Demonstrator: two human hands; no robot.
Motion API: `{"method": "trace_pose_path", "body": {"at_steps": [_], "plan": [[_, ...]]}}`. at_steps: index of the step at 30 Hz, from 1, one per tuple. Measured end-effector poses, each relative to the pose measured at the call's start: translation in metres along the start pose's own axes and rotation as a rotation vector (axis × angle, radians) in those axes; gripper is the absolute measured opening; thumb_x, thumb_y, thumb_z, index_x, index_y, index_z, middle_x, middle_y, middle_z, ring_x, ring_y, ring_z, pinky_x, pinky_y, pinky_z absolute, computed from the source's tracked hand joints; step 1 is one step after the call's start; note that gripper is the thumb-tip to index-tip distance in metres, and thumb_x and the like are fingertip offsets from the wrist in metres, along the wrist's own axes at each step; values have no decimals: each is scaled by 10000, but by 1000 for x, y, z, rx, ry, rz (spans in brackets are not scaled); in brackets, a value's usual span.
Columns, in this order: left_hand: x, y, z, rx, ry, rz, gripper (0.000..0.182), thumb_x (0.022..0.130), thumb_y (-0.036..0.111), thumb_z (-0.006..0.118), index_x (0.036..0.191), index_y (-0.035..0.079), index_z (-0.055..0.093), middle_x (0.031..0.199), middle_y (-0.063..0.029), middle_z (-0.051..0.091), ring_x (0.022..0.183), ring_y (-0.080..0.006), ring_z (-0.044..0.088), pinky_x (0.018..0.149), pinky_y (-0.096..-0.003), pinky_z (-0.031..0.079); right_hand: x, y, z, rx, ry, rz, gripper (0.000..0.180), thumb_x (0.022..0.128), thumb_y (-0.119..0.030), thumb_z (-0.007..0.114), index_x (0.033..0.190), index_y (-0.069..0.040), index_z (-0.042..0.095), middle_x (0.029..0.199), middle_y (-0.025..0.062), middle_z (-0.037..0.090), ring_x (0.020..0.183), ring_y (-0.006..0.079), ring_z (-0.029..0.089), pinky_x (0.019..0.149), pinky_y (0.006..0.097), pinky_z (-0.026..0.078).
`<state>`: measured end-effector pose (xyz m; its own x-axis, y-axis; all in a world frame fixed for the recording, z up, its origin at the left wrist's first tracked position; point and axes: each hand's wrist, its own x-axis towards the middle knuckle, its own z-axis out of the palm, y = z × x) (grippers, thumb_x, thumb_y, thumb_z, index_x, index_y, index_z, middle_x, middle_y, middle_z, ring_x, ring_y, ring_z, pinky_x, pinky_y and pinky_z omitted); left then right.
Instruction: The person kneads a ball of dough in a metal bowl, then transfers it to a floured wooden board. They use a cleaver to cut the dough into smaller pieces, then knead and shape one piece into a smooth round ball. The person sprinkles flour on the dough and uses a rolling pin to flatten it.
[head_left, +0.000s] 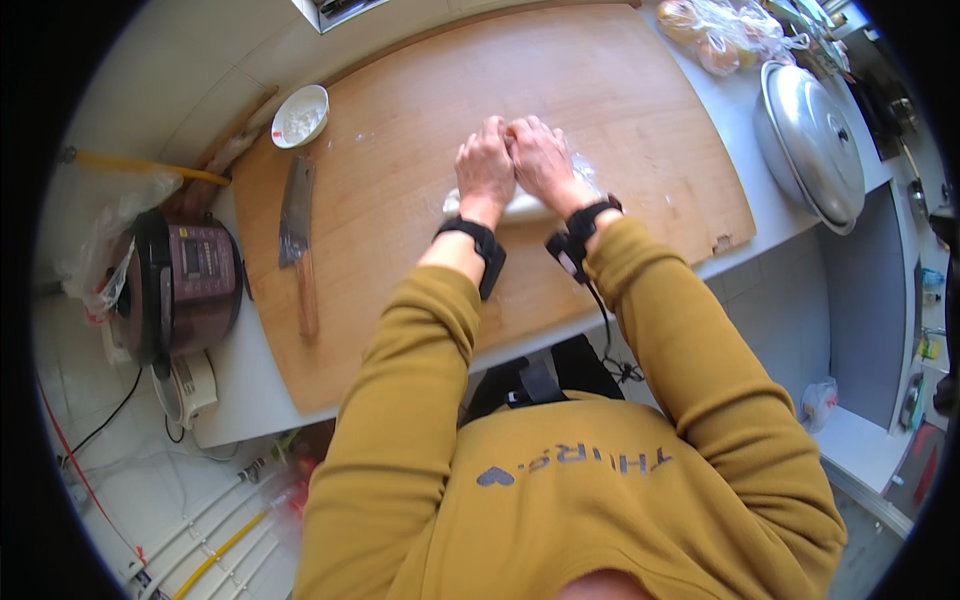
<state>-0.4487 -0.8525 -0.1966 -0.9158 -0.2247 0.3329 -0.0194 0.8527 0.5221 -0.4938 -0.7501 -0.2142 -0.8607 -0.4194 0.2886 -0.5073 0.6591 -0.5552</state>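
Note:
Both of my hands meet side by side over the middle of a large wooden board (397, 112). My left hand (486, 166) and my right hand (541, 159) have bent fingers that touch near the thumbs; whatever lies beneath the palms is hidden. Under my wrists a white roll, seemingly dough (523, 208), stretches crosswise, its left end showing. Thin clear plastic film (583, 171) shows beside my right hand. Left on the board lies a cleaver (298, 217) with a wooden handle, and behind it a white bowl (301, 117) holds white powder.
An electric pressure cooker (196, 277) stands left of the board. At the right are a lidded metal pot (814, 142) and a clear plastic bag of round produce (716, 37). A cable (604, 330) hangs from my right wrist strap past the counter edge.

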Motion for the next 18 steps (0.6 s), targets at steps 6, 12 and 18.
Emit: {"method": "trace_pose_path", "body": {"at_steps": [6,12,18], "plan": [[-70,14,-38,-65,216,606,331,898,86,502,1222,62,564,809,-70,582,776,-225,578,682,-353,471,-61,-35,-45,207,-222,130,178,862,-119,545,992,-23,620,1055,221,619,1038,344,590,827,400,490],[-111,51,-18,-86,146,-69,286,896,175,499,1151,164,628,916,-64,627,844,-261,553,793,-388,400,-114,-31,-33,145,129,-123,194,822,-135,585,1007,-77,596,1106,109,601,1025,291,573,878,398,403],[-23,34,22,35,35,-193,223,922,233,479,1053,148,639,924,-120,676,909,-335,614,808,-452,452,-30,15,-18,77,46,44,230,870,-177,568,1068,-69,614,1113,143,609,1053,307,575,906,414,394]]}}
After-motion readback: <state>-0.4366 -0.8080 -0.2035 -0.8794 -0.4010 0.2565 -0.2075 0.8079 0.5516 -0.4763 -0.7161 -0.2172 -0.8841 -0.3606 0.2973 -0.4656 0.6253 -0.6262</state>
